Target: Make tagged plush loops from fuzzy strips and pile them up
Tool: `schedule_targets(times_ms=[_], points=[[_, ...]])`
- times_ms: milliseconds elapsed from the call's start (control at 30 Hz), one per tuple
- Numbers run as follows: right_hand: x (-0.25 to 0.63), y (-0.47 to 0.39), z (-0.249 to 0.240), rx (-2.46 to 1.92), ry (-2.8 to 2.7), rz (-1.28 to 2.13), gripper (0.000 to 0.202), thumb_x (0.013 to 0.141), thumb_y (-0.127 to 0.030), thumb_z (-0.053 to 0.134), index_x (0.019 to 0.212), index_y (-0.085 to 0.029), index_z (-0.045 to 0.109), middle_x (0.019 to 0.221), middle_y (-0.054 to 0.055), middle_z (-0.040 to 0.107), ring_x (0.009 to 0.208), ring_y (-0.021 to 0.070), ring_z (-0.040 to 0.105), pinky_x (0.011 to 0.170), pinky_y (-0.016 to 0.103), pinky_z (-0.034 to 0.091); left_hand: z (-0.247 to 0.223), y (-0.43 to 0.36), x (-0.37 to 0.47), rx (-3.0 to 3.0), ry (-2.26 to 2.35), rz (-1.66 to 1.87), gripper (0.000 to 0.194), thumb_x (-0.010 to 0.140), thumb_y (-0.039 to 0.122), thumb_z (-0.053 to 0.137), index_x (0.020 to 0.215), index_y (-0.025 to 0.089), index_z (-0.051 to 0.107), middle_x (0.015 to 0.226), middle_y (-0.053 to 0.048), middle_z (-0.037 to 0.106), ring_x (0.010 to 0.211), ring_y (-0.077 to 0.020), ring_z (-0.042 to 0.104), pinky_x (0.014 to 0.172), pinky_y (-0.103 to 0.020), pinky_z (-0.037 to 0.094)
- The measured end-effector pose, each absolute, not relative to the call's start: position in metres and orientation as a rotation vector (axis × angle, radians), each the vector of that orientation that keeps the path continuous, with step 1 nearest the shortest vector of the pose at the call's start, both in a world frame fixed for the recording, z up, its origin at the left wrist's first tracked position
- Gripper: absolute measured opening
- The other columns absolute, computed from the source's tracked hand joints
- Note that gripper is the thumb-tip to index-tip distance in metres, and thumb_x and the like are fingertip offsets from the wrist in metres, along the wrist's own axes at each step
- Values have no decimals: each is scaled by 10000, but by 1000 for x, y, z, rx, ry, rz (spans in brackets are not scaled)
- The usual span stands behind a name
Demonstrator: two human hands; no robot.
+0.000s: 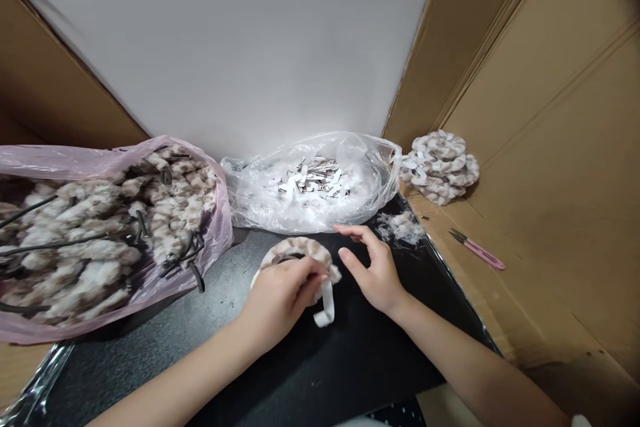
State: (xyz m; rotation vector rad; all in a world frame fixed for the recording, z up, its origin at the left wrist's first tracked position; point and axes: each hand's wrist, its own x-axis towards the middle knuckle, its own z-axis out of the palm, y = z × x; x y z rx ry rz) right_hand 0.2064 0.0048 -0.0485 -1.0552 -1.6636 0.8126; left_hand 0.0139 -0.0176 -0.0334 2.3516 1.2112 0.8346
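In the head view, a round furry band [300, 245] in beige and white is over the black table top, partly hidden behind my left hand [285, 297]. That hand is closed, thumb and fingers pinched together at the band's right side. From the pinch hangs a short white strip [326, 310], its lower end bent to the left. Whether the fingertips grip the band, the strip or both is hard to see. To the right, my right hand [373, 270] is held apart from the band, fingers and thumb spread, with nothing in it.
A pink bag [220, 213] of furry pieces and black cords lies left. Behind the hands sits a clear plastic bag [255, 210] holding small white and dark scraps. Right are a bundle of furry bands [443, 167], loose fluff [401, 227] and pink-handled snips [477, 250] on cardboard.
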Motion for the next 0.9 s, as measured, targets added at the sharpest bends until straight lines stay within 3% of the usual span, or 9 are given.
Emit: schedule_targets(times_ms=[100, 200, 300, 400, 467, 533, 633, 700, 900], points=[[209, 7, -46, -792, -1835, 974, 216, 949, -278, 470, 1085, -197, 618, 1117, 82, 681, 1093, 203, 613, 961, 335, 444, -32, -22, 17, 2511, 973, 645, 134, 928, 145, 470, 861, 194, 576, 735, 7, 673, 624, -130, 626, 558, -214, 417], [210, 10, -49, -746, -1986, 1247, 341, 994, -366, 374, 995, -165, 650, 862, 51, 686, 838, 163, 646, 787, 272, 483, -30, -28, 20, 2577, 836, 524, 155, 939, 129, 448, 848, 182, 562, 745, -2, 676, 622, -138, 632, 553, -223, 428], [212, 13, -52, -800, -2018, 1449, 497, 990, -495, 316, 927, -141, 659, 720, 21, 633, 663, 128, 575, 663, 237, 445, -25, -31, 20, 2575, 824, 450, 149, 944, 125, 447, 869, 178, 564, 770, -9, 679, 629, -143, 641, 556, -226, 439], [215, 15, -50, -734, -2016, 1676, 516, 887, -615, 463, 1011, -145, 634, 705, -4, 607, 630, 120, 538, 610, 222, 422, -19, -29, 17, 2607, 879, 396, 146, 948, 125, 448, 883, 173, 569, 794, -20, 674, 641, -152, 644, 567, -236, 445], [214, 13, -49, -754, -2059, 1682, 525, 718, -560, 712, 1052, -166, 616, 718, -30, 603, 633, 115, 531, 592, 204, 408, -17, -27, 15, 2649, 918, 389, 140, 943, 130, 462, 860, 167, 568, 780, -24, 661, 637, -160, 635, 565, -246, 438], [211, 10, -51, -836, -2127, 1516, 475, 582, -398, 842, 953, -177, 642, 711, -51, 596, 636, 103, 511, 589, 189, 386, -17, -26, 14, 2684, 934, 414, 149, 934, 126, 476, 816, 166, 558, 743, -18, 643, 614, -160, 615, 553, -249, 423], [203, 5, -58, -875, -2168, 1299, 200, 610, -248, 789, 676, -159, 622, 589, -67, 522, 585, 87, 450, 550, 183, 343, -18, -26, 15, 2693, 914, 464, 169, 929, 107, 475, 785, 167, 539, 711, -4, 621, 594, -142, 583, 558, -240, 413], [200, 4, -63, -860, -2166, 1250, 182, 639, -218, 740, 577, -155, 581, 522, -72, 456, 545, 80, 406, 525, 188, 322, -17, -27, 16, 2689, 903, 490, 180, 935, 103, 462, 784, 167, 536, 704, -1, 613, 589, -134, 565, 563, -235, 412], [202, 4, -59, -951, -2059, 1262, 138, 599, -186, 753, 611, -148, 620, 564, -58, 525, 565, 88, 445, 531, 191, 334, -17, -28, 14, 2691, 862, 620, 237, 978, 142, 384, 843, 165, 577, 734, -21, 624, 635, -139, 572, 599, -243, 441]])
